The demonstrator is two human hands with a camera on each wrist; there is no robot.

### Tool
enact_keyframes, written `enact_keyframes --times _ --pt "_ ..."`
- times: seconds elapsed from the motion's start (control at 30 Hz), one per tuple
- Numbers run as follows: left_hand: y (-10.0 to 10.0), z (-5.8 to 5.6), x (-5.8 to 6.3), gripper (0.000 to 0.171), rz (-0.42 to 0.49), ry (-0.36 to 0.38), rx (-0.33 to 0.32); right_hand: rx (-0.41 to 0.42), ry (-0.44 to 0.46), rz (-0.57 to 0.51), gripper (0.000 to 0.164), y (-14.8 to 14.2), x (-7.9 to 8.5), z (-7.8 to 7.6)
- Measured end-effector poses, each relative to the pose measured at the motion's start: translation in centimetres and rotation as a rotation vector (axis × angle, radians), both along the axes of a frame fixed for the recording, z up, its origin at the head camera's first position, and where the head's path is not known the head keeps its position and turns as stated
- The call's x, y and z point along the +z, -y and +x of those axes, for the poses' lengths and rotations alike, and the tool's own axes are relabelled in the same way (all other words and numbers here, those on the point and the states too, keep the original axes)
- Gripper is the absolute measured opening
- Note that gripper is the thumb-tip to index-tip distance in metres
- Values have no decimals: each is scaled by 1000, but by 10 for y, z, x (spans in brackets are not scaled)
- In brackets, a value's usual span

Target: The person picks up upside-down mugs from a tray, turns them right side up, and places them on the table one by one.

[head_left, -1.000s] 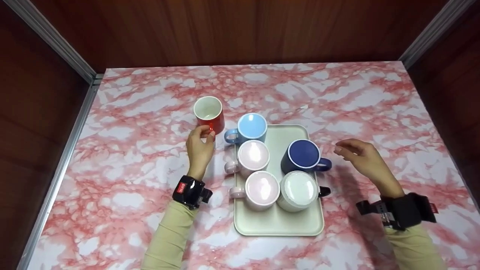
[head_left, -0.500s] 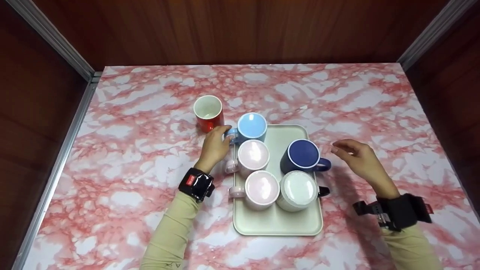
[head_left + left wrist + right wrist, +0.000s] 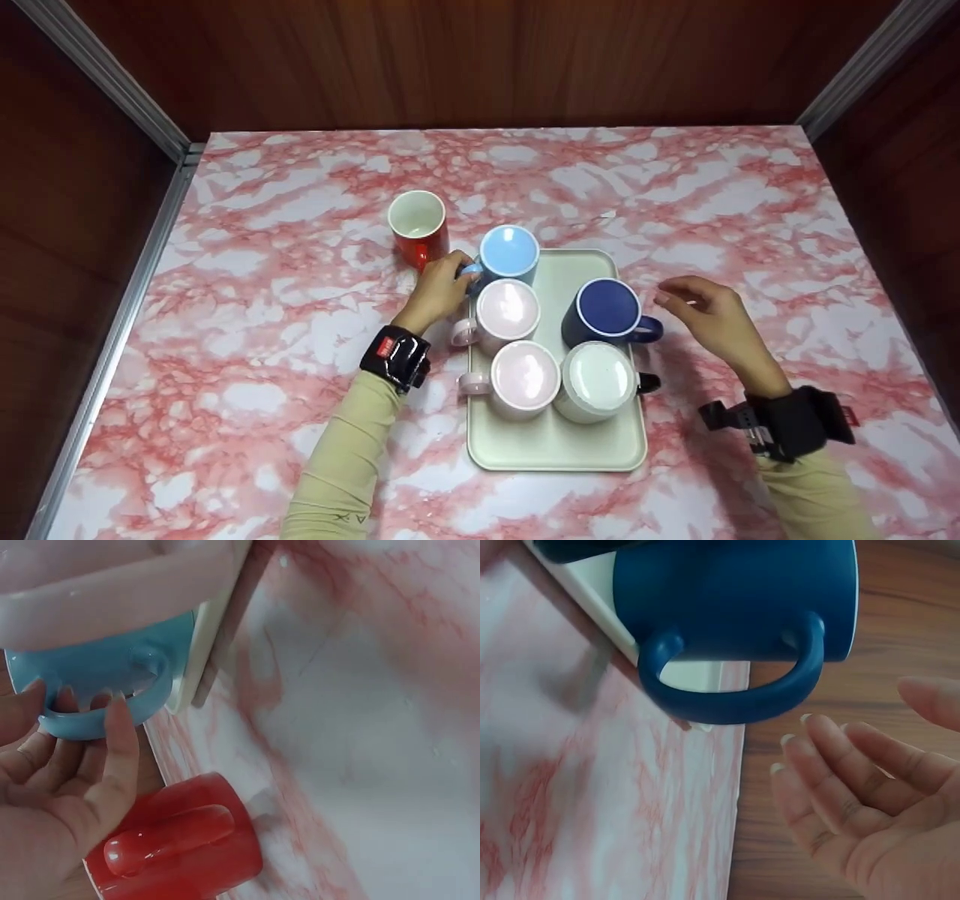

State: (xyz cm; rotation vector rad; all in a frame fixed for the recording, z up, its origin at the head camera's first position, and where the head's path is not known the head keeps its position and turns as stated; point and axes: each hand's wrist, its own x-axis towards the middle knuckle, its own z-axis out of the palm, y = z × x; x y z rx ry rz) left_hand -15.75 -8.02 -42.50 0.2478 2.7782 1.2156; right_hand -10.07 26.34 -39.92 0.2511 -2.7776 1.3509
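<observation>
My left hand (image 3: 440, 291) grips the handle of a light blue mug (image 3: 510, 251) at the tray's back left corner. In the left wrist view, the thumb and fingers close around that blue handle (image 3: 79, 724). A red mug (image 3: 420, 244) with a pale inside stands on the table just behind my left hand, off the tray. My right hand (image 3: 712, 319) hovers to the right of the tray, fingers loosely bent and holding nothing. Nearest to it is a dark blue mug (image 3: 607, 307), whose handle (image 3: 735, 705) points right toward that hand.
The cream tray (image 3: 559, 450) also carries two pale pink mugs (image 3: 508, 309) on the left, handles outward, and a white mug (image 3: 598, 379) with a black handle at right. The marbled table (image 3: 247, 330) is bounded by dark wood panels (image 3: 480, 67).
My left hand has moved right from the red mug to the light blue mug and taken its handle. That mug has shifted slightly right. My right hand has drifted a little left.
</observation>
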Motion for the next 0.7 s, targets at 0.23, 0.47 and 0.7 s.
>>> enact_keyframes --times 0.23,0.47,0.7 --pt "0 -2 -2 13 61 72 16 33 -26 -142 18 17 8 6" --pt "-2 -1 -5 12 72 40 32 149 -96 -156 16 38 17 11" --pt "-8 1 -5 13 79 -7 47 282 -144 -128 16 55 20 13"
